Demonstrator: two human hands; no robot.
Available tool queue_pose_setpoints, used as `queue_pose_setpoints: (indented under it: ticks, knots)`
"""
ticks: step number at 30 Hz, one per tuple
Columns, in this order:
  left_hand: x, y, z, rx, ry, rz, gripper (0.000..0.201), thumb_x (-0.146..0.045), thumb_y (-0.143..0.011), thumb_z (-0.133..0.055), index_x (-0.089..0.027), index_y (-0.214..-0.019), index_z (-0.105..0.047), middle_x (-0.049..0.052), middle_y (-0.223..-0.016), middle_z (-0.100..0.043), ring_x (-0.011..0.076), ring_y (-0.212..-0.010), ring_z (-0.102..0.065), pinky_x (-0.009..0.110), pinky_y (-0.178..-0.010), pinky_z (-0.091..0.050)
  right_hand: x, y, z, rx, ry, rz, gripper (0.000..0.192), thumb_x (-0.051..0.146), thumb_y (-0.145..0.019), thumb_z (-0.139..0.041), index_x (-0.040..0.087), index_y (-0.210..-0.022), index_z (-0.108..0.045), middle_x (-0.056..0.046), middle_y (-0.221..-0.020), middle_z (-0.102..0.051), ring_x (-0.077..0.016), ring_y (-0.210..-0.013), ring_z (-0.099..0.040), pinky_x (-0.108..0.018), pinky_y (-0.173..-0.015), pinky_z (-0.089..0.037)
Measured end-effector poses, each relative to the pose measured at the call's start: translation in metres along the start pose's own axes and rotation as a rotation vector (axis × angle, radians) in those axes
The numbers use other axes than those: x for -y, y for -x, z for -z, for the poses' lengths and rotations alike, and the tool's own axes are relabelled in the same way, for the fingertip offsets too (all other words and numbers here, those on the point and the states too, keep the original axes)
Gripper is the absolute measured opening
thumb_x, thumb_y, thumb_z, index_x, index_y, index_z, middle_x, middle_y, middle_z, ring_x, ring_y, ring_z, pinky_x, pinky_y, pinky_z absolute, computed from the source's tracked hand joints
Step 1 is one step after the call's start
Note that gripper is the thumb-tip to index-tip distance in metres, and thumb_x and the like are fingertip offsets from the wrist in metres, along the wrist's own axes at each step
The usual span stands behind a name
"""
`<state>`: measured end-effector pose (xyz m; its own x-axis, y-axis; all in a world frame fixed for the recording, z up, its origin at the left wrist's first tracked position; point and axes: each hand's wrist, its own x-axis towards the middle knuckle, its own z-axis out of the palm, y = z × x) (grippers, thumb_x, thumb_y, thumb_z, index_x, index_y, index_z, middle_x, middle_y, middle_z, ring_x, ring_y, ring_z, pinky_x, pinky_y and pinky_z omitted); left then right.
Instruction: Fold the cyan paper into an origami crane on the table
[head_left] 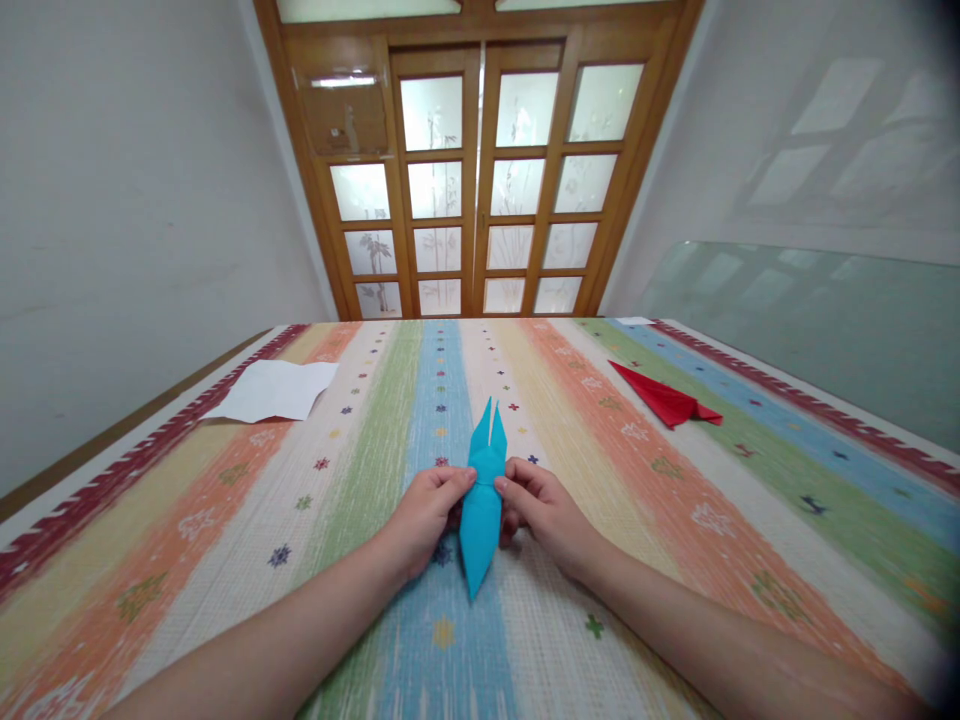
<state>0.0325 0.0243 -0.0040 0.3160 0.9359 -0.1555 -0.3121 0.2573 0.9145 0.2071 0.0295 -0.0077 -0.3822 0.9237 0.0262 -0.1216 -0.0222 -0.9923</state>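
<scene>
Blue folded paper (481,525): gripped at its narrowed middle, probably for steadiness.
Left hand (425,512), right hand (546,508): pinching its opposite edges.

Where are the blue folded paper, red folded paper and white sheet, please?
Blue folded paper (481,514), head view: its near half.
Red folded paper (666,400), head view: its middle.
White sheet (274,390), head view: its middle.

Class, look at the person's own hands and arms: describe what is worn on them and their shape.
The left hand and right hand are ungloved. The left forearm and right forearm are bare, tapering toward the wrists, with no sleeve, watch or bracelet showing. Some fingers are hidden, so rings cannot be ruled out.
</scene>
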Motion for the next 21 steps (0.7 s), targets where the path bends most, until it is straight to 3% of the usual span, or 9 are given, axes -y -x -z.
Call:
queue_pose_setpoints:
  ticks: [8,14,21]
  knots:
    - [-0.0008,0.0016,-0.0015,0.008,-0.130,-0.021,0.045,-0.057,-0.072,-0.077,-0.014,-0.070,-0.064,0.002,-0.062,-0.062,0.0127,-0.054,-0.055,0.024,-0.055,-0.044,0.0030,0.0000,-0.0001,0.044,0.054,0.027,0.044,0.059,-0.087,-0.064,0.016,-0.080,-0.056,0.004,-0.060,-0.052,-0.0093,-0.050,-0.047,-0.022,-0.047,-0.038]
    - [0.0034,0.0000,0.0026,-0.098,-0.204,-0.074,0.046,-0.058,-0.077,-0.072,-0.015,-0.067,-0.060,0.001,-0.060,-0.057,0.0115,-0.052,-0.053,0.024,-0.053,-0.042,0.0040,0.0025,0.0001,0.135,0.121,0.009,0.042,0.056,-0.088,-0.064,0.014,-0.083,-0.061,0.000,-0.068,-0.057,-0.0102,-0.056,-0.049,-0.023,-0.053,-0.040]
    - [0.0012,0.0005,0.0023,-0.030,-0.223,-0.064,0.047,-0.058,-0.077,-0.073,-0.015,-0.064,-0.059,0.001,-0.058,-0.058,0.0115,-0.050,-0.053,0.024,-0.051,-0.043,0.0034,0.0021,0.0007,0.081,0.156,0.009,0.045,0.060,-0.088,-0.062,0.015,-0.081,-0.061,0.000,-0.065,-0.057,-0.0117,-0.054,-0.050,-0.025,-0.052,-0.041]
